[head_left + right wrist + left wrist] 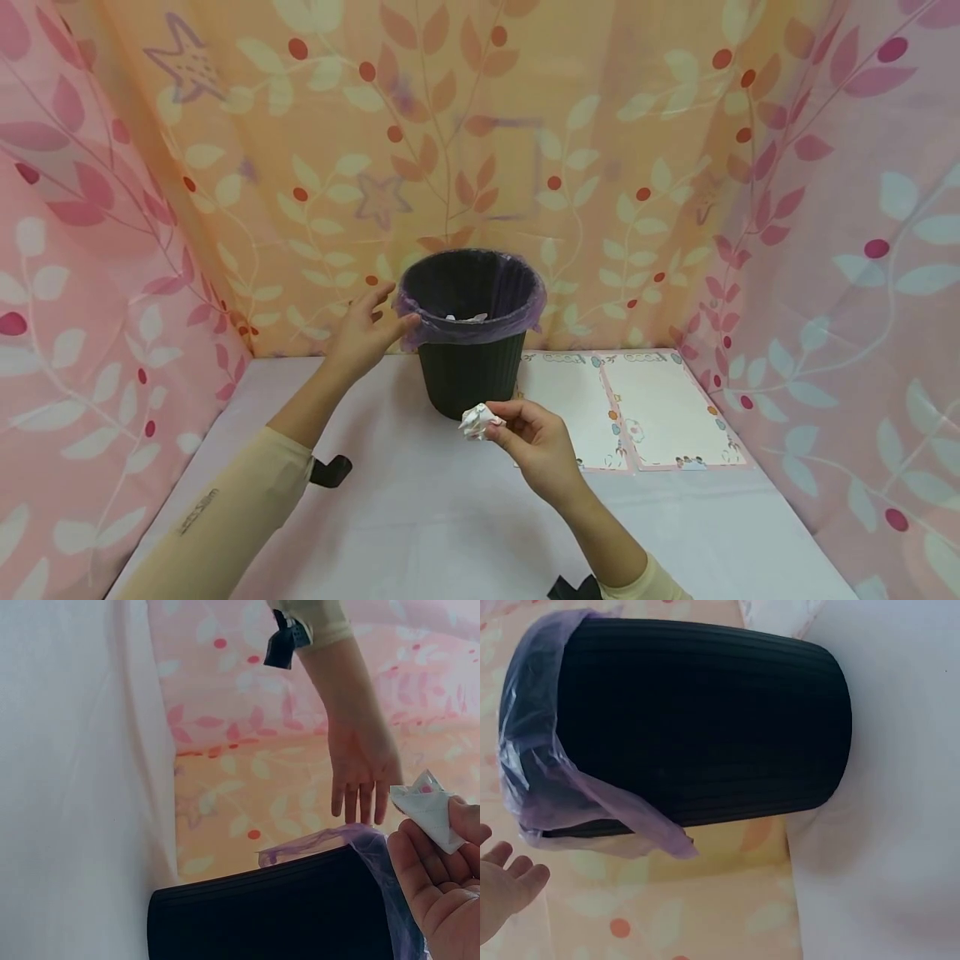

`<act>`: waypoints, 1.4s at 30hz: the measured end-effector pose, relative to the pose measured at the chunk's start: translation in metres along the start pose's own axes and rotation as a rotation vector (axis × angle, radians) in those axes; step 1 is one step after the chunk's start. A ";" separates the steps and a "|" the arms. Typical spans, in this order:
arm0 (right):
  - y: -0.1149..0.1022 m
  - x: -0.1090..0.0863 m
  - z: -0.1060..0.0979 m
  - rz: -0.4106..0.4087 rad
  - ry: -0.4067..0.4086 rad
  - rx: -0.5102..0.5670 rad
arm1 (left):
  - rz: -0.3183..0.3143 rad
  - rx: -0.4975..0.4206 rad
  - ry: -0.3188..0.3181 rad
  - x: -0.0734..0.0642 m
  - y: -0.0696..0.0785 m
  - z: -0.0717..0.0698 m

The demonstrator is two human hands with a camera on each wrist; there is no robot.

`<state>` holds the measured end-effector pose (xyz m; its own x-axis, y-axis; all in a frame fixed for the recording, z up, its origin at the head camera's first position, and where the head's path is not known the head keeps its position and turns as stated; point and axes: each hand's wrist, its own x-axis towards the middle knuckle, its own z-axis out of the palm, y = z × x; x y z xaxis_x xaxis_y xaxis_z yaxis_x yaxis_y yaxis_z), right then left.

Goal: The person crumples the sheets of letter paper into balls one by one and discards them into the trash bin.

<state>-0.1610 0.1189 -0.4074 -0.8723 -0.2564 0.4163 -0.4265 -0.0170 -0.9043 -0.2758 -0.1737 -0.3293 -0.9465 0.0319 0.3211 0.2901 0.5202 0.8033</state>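
A black ribbed trash bin (471, 375) stands upright on the white-covered table. A purple plastic bag (480, 335) lines it and folds over its rim; a loose end of the bag (660, 834) hangs outside in the left wrist view. Beside the rim's left side is my left hand (362, 335), fingers extended, holding nothing; the left wrist view shows a small gap to the bag. My right hand (542, 450) pinches a crumpled piece of white paper (478, 422) between thumb and fingers, in front of the bin and below its rim. Some whitish scraps (468, 318) show inside the bin.
Two white sheets with decorated pink borders, a left sheet (566, 400) and a right sheet (667, 408), lie flat to the right of the bin. Patterned curtains, orange behind (600, 250) and pink at the sides (90, 333), enclose the table (420, 517).
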 end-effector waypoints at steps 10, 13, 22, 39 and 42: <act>0.000 0.001 0.000 -0.035 -0.010 -0.009 | 0.039 0.076 -0.069 0.025 -0.006 0.003; 0.000 0.001 0.000 -0.031 -0.011 0.002 | 0.024 0.097 -0.085 0.030 -0.010 0.004; 0.002 0.001 0.001 -0.030 -0.008 0.004 | 0.031 0.090 -0.092 0.034 -0.017 0.009; -0.003 0.005 -0.009 -0.096 0.007 -0.038 | -0.015 0.094 -0.109 0.035 -0.010 0.010; -0.007 0.007 -0.013 -0.104 0.011 -0.040 | -0.024 0.096 -0.115 0.035 -0.006 0.011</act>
<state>-0.1669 0.1301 -0.3968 -0.8251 -0.2450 0.5091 -0.5243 -0.0041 -0.8515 -0.3125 -0.1665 -0.3287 -0.9646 0.1134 0.2380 0.2573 0.6013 0.7565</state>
